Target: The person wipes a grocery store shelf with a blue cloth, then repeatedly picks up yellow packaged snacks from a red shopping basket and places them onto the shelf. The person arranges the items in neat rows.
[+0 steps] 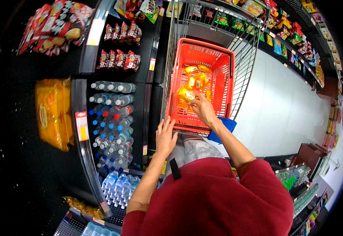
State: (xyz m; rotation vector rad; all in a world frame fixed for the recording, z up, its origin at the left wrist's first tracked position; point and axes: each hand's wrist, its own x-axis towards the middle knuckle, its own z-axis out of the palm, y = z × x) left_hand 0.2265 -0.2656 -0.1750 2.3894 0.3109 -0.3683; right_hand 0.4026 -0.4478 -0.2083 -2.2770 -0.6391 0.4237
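Observation:
A red plastic shopping basket [221, 97] sits inside a wire shopping cart [248, 67] in front of me. Several yellow-orange snack packets [199, 81] lie on its slotted floor. My right hand [204, 111] reaches over the near part of the basket, fingers spread and bent above the packets. Nothing shows in its grasp; whether a fingertip touches a packet is unclear. At the near left corner of the basket, my left hand [165, 140] has its fingers apart, their tips at the rim. A blue cloth [223, 129] hangs by the basket's near right corner, beside my right forearm.
Close on the left stand black shelves with water bottles [112, 126], red snack bags [119, 60] and large yellow packets [53, 113]. Shelf edges [81, 129] carry price tags. Pale floor [286, 109] stretches to the right, with snack shelves [295, 56] beyond.

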